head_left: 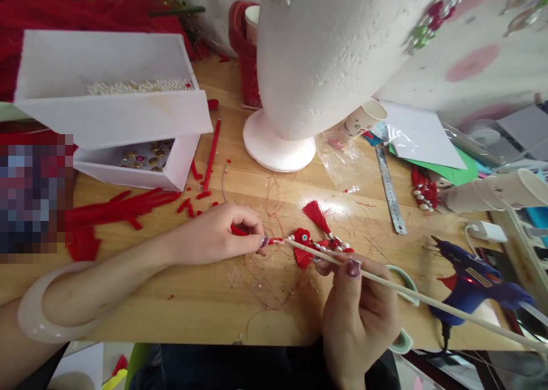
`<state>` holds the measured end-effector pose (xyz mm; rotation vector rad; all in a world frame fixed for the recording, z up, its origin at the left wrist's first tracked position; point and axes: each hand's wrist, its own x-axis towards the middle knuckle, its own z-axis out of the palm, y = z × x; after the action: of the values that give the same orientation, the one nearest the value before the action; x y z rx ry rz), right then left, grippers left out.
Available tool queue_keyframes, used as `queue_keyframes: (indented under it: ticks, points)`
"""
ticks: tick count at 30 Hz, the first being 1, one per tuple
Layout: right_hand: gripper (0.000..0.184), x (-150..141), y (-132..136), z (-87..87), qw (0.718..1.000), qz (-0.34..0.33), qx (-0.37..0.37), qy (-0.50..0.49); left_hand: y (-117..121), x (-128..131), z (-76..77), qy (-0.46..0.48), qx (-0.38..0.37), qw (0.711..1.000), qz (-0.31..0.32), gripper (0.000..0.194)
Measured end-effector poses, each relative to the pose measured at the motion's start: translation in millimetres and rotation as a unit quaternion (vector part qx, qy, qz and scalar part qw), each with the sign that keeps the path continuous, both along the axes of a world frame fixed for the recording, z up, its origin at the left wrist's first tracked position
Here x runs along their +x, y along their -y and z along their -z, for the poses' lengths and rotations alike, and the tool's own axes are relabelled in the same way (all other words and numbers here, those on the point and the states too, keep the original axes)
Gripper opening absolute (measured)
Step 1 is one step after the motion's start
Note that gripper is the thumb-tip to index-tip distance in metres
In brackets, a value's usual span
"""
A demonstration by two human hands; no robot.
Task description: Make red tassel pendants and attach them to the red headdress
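Observation:
My left hand (pixel 222 230), with a pale bangle (pixel 34 316) on its forearm, has thumb and fingers pinched on a thin red strand (pixel 277 241). My right hand (pixel 362 304) grips a long wooden stick (pixel 411 290), its tip touching or nearly touching the strand and white beads by my left fingertips. Just beyond the stick lies a beaded ornament with a red flower (pixel 302 237), pearls and a red tassel (pixel 317 216). My right fingertips hide part of the ornament, so I cannot tell whether they touch it.
A blue glue gun (pixel 471 281) and green-handled scissors (pixel 405 284) lie right. A steel ruler (pixel 390 190), paper cup (pixel 363 119) and white foam stand (pixel 278 150) are behind. White boxes (pixel 145 116) of beads and red fuzzy strips (pixel 128 205) stand left. Loose threads litter the table.

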<state>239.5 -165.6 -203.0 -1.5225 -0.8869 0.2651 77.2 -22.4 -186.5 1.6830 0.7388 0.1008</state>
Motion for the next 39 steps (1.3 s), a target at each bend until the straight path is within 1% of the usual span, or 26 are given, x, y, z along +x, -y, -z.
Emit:
queue_keyframes:
  ticks: [2,4,6,9,13,18,23,25,27,29,31,35,39]
  points:
    - [0.007,-0.1,0.8,0.7,1.0,-0.001,0.022,-0.022,0.3,0.1,0.2,-0.001,0.0,1.0,-0.001,0.023]
    - [0.008,-0.1,2.4,2.1,0.999,-0.027,0.027,-0.021,0.6,0.1,-0.1,0.0,0.0,1.0,0.0,0.023]
    - [0.01,-0.3,3.9,3.5,0.998,-0.056,0.017,0.002,0.7,0.0,-0.9,-0.002,0.001,1.0,0.0,0.023]
    - [0.013,-1.0,4.7,4.2,0.997,-0.08,-0.002,0.025,0.6,-0.3,-1.7,-0.005,0.003,1.0,0.002,0.023]
    - [0.014,-1.2,4.3,4.1,0.995,-0.1,-0.004,0.027,0.1,-0.5,-0.8,0.003,-0.004,1.0,-0.002,0.023]
    - [0.014,1.0,4.4,4.0,0.992,-0.121,-0.031,0.027,-0.3,-0.5,0.7,0.005,-0.004,1.0,-0.002,0.024]
    - [0.015,1.1,3.9,2.4,0.989,-0.15,0.005,0.011,0.0,-1.1,0.1,0.005,-0.024,1.0,-0.009,0.025]
    - [0.015,0.2,4.1,2.6,0.99,-0.14,0.015,0.011,0.1,-1.5,-0.1,0.009,-0.027,1.0,-0.013,0.024]
    - [0.013,-0.2,4.5,3.5,0.994,-0.108,0.012,0.012,0.0,-1.8,-0.2,0.012,-0.021,1.0,-0.009,0.024]
    - [0.011,0.4,5.2,4.4,0.997,-0.074,-0.012,0.022,-0.4,-2.2,-0.5,0.017,-0.014,1.0,-0.001,0.023]
    - [0.009,1.9,6.2,5.1,0.997,-0.054,-0.042,0.038,-1.2,-2.5,-0.9,0.023,-0.011,1.0,0.004,0.022]
    - [0.006,5.0,8.4,5.9,0.996,-0.035,-0.072,0.029,-2.6,-3.1,-0.9,0.039,-0.013,0.999,0.004,0.022]
    - [0.01,6.0,8.7,5.3,0.996,-0.023,-0.08,0.019,-2.6,-2.9,0.4,0.039,-0.018,0.999,-0.006,0.025]
